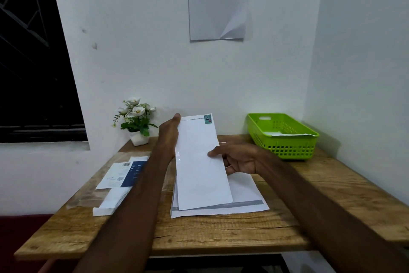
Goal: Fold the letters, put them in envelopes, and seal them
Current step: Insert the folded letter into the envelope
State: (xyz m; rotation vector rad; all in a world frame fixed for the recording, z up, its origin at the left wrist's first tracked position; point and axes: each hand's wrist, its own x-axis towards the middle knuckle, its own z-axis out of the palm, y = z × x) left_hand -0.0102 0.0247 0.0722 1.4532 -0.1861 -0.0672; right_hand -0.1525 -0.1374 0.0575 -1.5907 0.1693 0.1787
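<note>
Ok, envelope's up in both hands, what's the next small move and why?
Probably carry the envelope right and drop it into the green basket. Both the left hand and right hand grip it, it looks closed, and white paper already lies in that basket.

Dim even indoor light, soft focus, wide-angle edge distortion
</note>
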